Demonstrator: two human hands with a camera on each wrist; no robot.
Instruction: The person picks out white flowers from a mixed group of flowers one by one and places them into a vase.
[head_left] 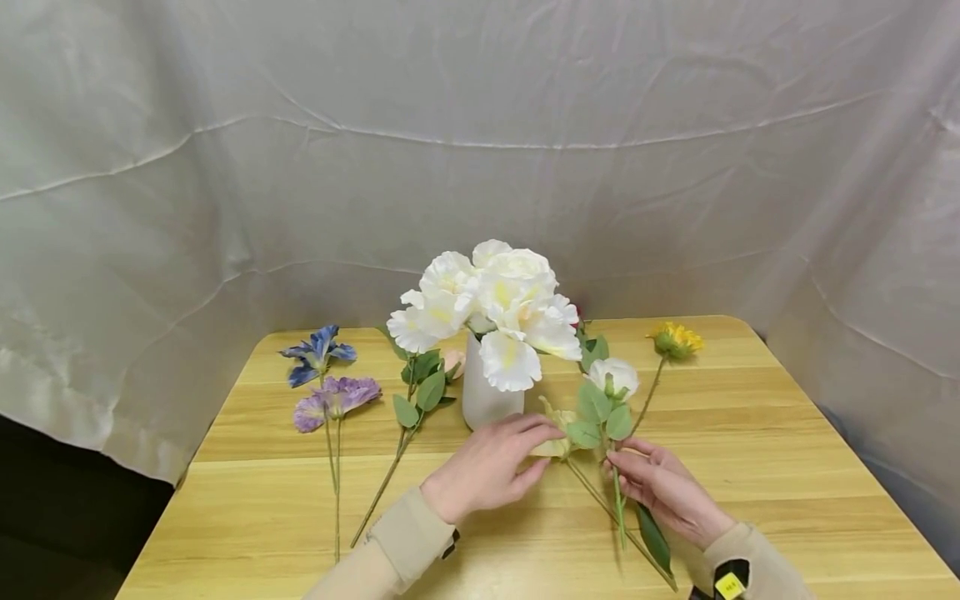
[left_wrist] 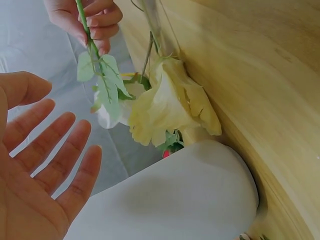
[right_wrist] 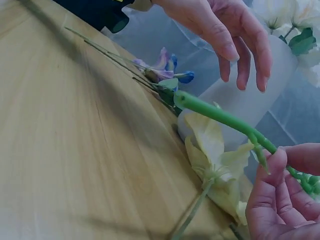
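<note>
My right hand (head_left: 663, 487) pinches the green stem of a white rose (head_left: 615, 377) between thumb and fingers, with the bloom up and the cut end of the stem (right_wrist: 225, 117) down. Its pale green leaves (left_wrist: 111, 87) spread just under the bloom. My left hand (head_left: 491, 468) holds nothing; its fingers are loosely spread in front of the vase (head_left: 487, 398). This white vase carries a bunch of large white flowers (head_left: 517, 292). A pale yellow flower (left_wrist: 172, 102) lies on the table right of the vase, between my hands, partly hidden by the left fingers in the head view.
On the table's left lie a blue flower (head_left: 318, 354), a purple flower (head_left: 341, 396) and a pink rose (head_left: 453, 362) with dark leaves. A yellow sunflower (head_left: 677, 340) lies at the right. Behind the vase a red bloom (head_left: 576, 315) peeks out. Grey cloth (head_left: 480, 192) hangs around the table.
</note>
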